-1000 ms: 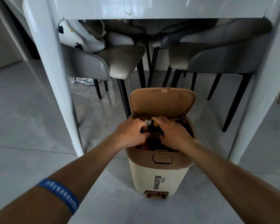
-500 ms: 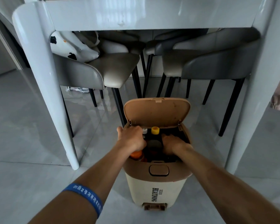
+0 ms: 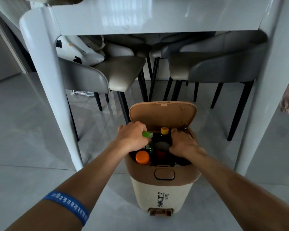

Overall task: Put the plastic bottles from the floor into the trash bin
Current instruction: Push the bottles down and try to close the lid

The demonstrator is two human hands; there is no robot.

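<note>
The trash bin has a cream body and a brown top, and stands on the floor with its lid swung up. Several plastic bottles stand packed inside it. One has an orange cap at the front left. My left hand is closed around the neck of a green-capped bottle at the bin's left rim. My right hand curls against the right side of a dark yellow-capped bottle. The lower bodies of the bottles are hidden inside the bin.
The bin sits between two white table legs, under the tabletop edge. Grey chairs with black legs stand right behind it. A white bag with black spots lies on the left chair. A grey tiled floor surrounds the bin.
My left hand has shifted up and back off the orange cap, which now shows fully, and a green-capped bottle now shows in its grip. My right hand has moved to the right rim.
</note>
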